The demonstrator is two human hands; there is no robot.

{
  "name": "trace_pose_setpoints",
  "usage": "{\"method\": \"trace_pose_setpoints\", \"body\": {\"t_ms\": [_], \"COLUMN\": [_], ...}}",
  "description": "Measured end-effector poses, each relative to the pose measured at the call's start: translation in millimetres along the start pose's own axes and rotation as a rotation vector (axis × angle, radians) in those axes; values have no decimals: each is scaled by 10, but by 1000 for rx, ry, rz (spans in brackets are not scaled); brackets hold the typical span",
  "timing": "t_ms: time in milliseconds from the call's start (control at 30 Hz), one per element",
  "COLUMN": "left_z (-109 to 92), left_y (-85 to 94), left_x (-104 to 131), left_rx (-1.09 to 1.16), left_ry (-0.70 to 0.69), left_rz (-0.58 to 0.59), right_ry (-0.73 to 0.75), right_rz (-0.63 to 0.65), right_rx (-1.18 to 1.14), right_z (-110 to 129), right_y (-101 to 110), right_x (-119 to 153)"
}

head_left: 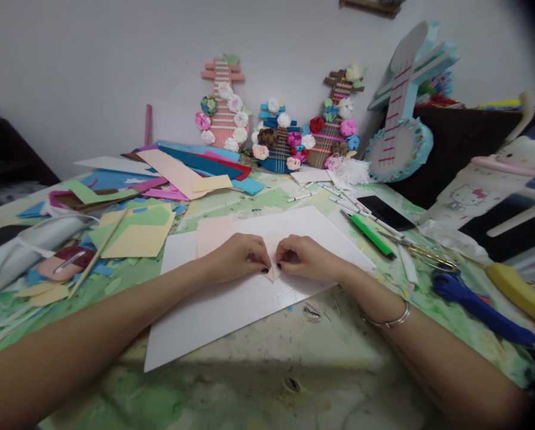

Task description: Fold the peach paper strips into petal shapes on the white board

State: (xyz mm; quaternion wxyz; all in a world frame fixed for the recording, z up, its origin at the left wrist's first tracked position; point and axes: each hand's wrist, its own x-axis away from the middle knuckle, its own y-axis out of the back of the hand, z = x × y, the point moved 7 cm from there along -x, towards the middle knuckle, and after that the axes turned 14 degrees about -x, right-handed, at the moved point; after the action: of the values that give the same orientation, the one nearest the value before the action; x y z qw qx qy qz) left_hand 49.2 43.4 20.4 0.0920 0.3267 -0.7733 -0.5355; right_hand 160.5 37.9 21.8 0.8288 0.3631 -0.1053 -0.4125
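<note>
A large white board (182, 322) lies at an angle on the table. Near its middle is a small pale pink piece of paper (272, 272) with a pointed lower end. My left hand (238, 257) pinches its left side with curled fingers, and my right hand (305, 258) pinches its right side, a small gap between the two. Behind my left hand a flat pale pink sheet (211, 233) rests on the board. A silver bangle circles my right wrist.
Coloured paper scraps (137, 233) pile up at the left. A green marker (370, 236), a phone (386, 212), gold scissors (433, 255) and a blue-handled tool (482, 304) lie at the right. Flower-covered paper instruments (225, 110) stand along the wall; a white tumbler (468, 191) stands at right.
</note>
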Motion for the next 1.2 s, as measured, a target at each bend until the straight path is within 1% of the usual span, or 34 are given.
{"method": "trace_pose_setpoints", "body": {"t_ms": [67,133,233,333,433,533,633,800,1033,1200], "left_z": [-97,-208,-360,-433,-458,-453,-433,-410,-384,-383], "left_y": [16,27,-24,-97,-113,-113,-115,-118,-112,-104], "left_x": [46,103,208,313,402,458,479,490,485,494], "left_rx": [-107,-245,-478,-654,-718,-708,-683,-665,-623,-627], "left_ry": [-98,-208,-370,-442,-450,-437,-419,-407,-375,-377], "left_rz": [-13,-55,-97,-107,-114,-80,-45,-45,-20,6], "right_ry": [0,6,8,14,27,32,41,49,-6,-48], "right_rz": [1,7,16,17,13,10,5,9,28,21], "right_rx": [6,6,-10,-17,-12,-3,-2,-16,-180,-184], "right_z": [4,8,6,1,-2,-13,-14,-1,-83,-107], "right_y": [0,-1,-3,-1,3,0,-3,6,15,11], "right_x": [1,2,3,5,7,10,16,35,55,52]}}
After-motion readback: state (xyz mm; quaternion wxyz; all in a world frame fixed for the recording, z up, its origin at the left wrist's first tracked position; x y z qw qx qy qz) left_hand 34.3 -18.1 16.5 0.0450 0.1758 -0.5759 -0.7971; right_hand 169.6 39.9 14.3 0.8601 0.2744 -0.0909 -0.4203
